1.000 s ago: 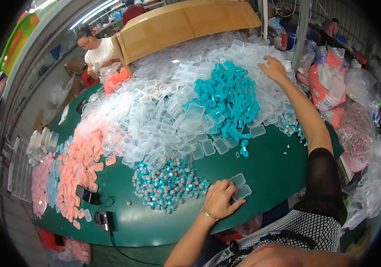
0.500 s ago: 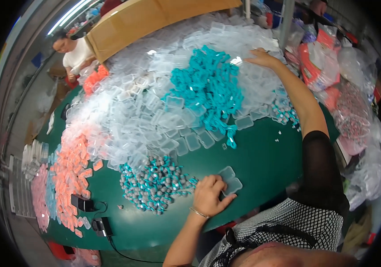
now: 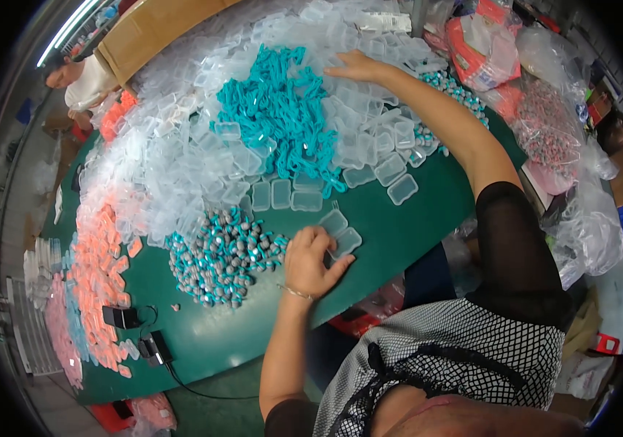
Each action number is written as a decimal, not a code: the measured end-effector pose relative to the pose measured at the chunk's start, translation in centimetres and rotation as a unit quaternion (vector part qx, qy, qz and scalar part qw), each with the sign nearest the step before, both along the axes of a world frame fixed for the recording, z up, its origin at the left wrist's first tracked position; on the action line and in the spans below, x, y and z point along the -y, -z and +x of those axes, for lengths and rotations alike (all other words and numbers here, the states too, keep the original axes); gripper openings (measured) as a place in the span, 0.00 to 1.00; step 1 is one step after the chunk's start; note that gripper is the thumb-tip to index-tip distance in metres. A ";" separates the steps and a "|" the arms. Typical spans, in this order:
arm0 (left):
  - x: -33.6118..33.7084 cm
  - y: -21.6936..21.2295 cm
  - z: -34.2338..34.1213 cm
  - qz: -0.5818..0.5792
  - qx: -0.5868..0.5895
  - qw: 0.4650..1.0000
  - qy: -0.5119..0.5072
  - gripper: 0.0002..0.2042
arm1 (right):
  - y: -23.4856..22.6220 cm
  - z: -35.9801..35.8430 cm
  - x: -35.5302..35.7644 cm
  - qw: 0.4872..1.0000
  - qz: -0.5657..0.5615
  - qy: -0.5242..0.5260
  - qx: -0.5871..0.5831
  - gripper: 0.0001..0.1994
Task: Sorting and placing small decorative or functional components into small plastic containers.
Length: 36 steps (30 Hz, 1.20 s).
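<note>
A green table (image 3: 399, 237) stands over a grey-green floor (image 3: 224, 411). A metal post (image 3: 419, 18) rises at its far side. A lit tube lamp (image 3: 69, 30) is located at the upper left.

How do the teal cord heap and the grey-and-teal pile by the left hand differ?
The teal cord heap shows long, looped strands; the grey-and-teal pile, small stubby pieces. The heap is nearly all teal; the pile, grey and teal. The heap lies farther from the left hand than the pile. Both are loose jumbles.
</note>
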<state>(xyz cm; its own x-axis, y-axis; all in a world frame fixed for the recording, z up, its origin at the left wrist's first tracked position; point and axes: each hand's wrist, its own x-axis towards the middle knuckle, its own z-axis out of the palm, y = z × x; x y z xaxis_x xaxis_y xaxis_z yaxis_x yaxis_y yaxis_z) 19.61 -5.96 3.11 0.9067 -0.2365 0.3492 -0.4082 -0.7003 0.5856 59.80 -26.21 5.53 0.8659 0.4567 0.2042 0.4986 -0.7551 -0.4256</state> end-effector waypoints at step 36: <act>2.1 0.4 -10.7 0.048 0.127 0.980 -0.145 0.06 | -1.3 -30.1 3.2 0.909 0.179 -0.152 0.344 0.10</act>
